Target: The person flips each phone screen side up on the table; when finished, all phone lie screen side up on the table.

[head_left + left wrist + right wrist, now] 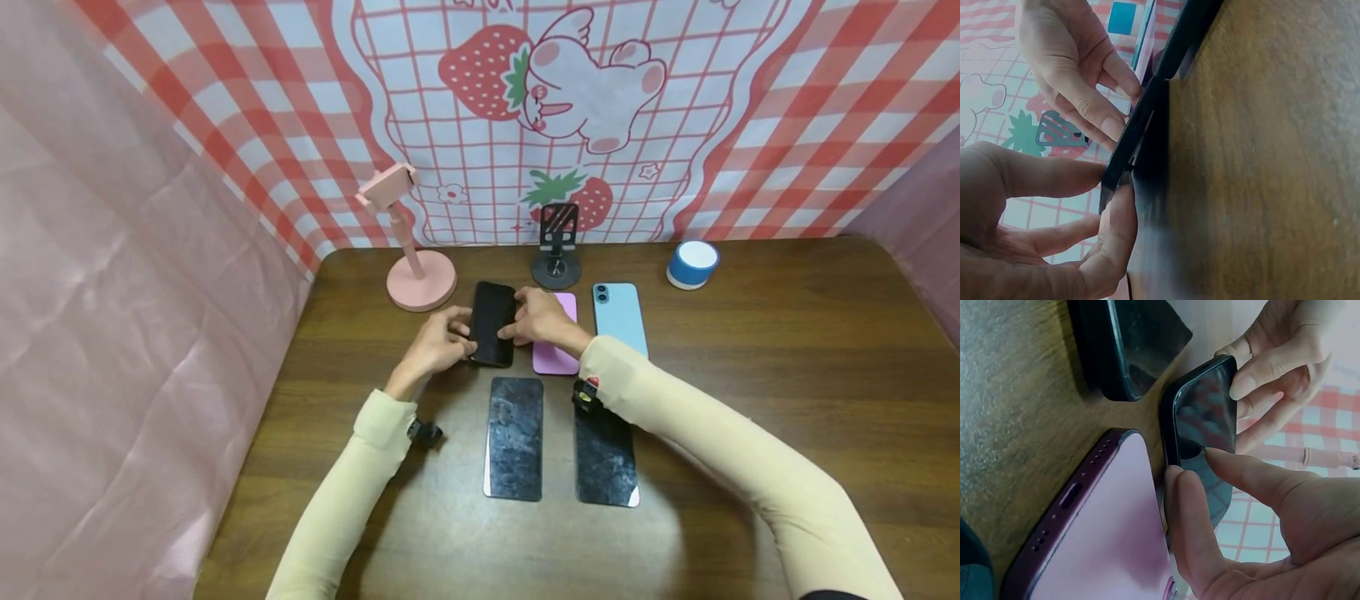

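A black smartphone (491, 325) lies screen up between the two hands, near the middle of the table. My left hand (438, 340) pinches its left edge; in the left wrist view the thumb is on the screen side, a finger is underneath, and that edge looks slightly raised. On the opposite edge, my right hand (546, 319) grips the same phone, thumb on the glass and fingers along the side in the right wrist view. Just beneath the right hand lies a pink-purple phone (553, 358), back up and partly covered. A light blue phone (622, 321) lies to its right, also back up.
Nearer me lie two dark phones (515, 433), the right one (606, 467) partly under the right forearm. A pink phone stand (422, 283) rises at back left and a black folding stand (557, 268) behind the phones. At back right sits a blue-and-white round object (692, 268).
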